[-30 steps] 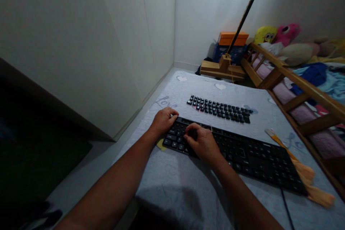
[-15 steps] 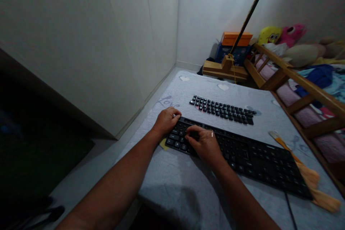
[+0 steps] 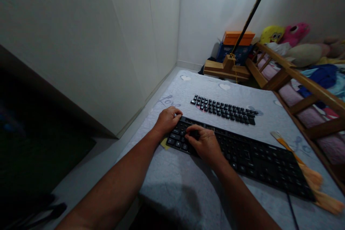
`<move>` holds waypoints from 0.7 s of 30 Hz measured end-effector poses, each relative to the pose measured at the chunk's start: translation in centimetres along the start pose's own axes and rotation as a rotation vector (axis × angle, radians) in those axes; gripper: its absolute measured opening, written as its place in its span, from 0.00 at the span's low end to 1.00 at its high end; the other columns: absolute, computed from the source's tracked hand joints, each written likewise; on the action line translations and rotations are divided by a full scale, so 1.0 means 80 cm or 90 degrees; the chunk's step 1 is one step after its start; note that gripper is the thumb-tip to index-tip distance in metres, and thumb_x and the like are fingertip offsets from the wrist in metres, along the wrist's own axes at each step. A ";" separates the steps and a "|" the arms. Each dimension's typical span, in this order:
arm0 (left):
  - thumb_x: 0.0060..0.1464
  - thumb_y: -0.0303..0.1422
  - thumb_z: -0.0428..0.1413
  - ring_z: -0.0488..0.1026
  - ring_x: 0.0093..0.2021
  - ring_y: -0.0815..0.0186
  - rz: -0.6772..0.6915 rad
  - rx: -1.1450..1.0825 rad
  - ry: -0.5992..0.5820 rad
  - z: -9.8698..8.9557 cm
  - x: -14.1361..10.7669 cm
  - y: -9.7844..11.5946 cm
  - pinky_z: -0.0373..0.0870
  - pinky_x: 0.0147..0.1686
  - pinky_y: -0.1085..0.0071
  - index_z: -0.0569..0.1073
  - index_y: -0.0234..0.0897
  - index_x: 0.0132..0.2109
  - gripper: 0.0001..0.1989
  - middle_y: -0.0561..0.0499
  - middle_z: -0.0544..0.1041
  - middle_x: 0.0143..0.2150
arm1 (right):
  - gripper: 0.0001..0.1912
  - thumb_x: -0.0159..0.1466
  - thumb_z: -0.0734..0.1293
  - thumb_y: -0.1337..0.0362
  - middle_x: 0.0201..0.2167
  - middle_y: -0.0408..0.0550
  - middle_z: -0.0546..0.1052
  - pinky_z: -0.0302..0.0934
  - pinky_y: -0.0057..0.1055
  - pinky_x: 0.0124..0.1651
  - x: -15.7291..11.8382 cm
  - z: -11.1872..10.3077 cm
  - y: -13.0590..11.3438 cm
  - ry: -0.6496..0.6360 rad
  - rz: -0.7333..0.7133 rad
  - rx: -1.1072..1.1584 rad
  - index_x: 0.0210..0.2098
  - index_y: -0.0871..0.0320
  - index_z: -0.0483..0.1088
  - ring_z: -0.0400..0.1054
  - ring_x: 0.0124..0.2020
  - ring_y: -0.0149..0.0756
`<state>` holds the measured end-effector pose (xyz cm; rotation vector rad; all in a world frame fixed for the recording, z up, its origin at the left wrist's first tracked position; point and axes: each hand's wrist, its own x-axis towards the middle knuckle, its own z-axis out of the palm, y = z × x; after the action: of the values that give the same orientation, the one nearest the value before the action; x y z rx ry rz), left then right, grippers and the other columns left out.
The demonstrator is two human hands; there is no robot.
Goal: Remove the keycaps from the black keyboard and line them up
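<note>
A black keyboard lies slantwise on the pale patterned cloth, some of its keys off. Around its upper left corner my left hand is closed, thumb and fingers gripping the edge. My right hand is over the keyboard's left part, thumb and forefinger bent together at the keys; whatever may be between the fingertips is too small to make out. Beyond the keyboard, loose black keycaps are laid out in rows on the cloth.
Right of the keyboard lie a brush and an orange cloth. A wooden bed rail borders the right side, a pale cabinet the left. A dark pole on a wooden base stands beyond the table.
The view has shifted very slightly. Both hands remain at the same places on the keyboard.
</note>
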<state>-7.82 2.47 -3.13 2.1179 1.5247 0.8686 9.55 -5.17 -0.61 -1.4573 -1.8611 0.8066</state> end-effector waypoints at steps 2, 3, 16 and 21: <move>0.54 0.27 0.54 0.74 0.41 0.63 0.001 0.002 0.001 0.000 0.000 0.000 0.70 0.45 0.68 0.78 0.36 0.36 0.08 0.49 0.78 0.37 | 0.06 0.57 0.68 0.68 0.25 0.43 0.77 0.60 0.26 0.31 0.001 0.003 0.000 0.002 0.007 -0.013 0.34 0.58 0.76 0.70 0.26 0.33; 0.54 0.27 0.54 0.74 0.41 0.64 0.001 0.002 0.002 0.001 0.000 -0.001 0.70 0.45 0.68 0.78 0.36 0.36 0.08 0.49 0.78 0.37 | 0.06 0.57 0.68 0.68 0.25 0.43 0.77 0.61 0.27 0.31 0.001 0.005 0.001 0.002 0.008 -0.017 0.35 0.58 0.76 0.70 0.26 0.34; 0.54 0.26 0.53 0.74 0.41 0.63 0.011 -0.001 0.005 0.003 -0.001 -0.003 0.69 0.44 0.68 0.78 0.36 0.36 0.08 0.49 0.77 0.37 | 0.05 0.59 0.68 0.68 0.30 0.46 0.78 0.62 0.31 0.39 0.008 0.008 -0.001 -0.027 0.002 -0.060 0.37 0.58 0.73 0.71 0.32 0.36; 0.54 0.27 0.53 0.74 0.40 0.64 0.007 0.004 0.003 0.002 -0.001 -0.002 0.69 0.44 0.68 0.78 0.36 0.36 0.08 0.49 0.77 0.37 | 0.05 0.60 0.67 0.68 0.27 0.45 0.76 0.59 0.30 0.35 0.008 0.011 -0.007 -0.013 0.011 -0.117 0.37 0.58 0.72 0.69 0.28 0.36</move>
<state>-7.85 2.44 -3.38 2.1317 1.5212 0.8757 8.41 -4.70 -0.64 -1.5830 -1.9839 0.6754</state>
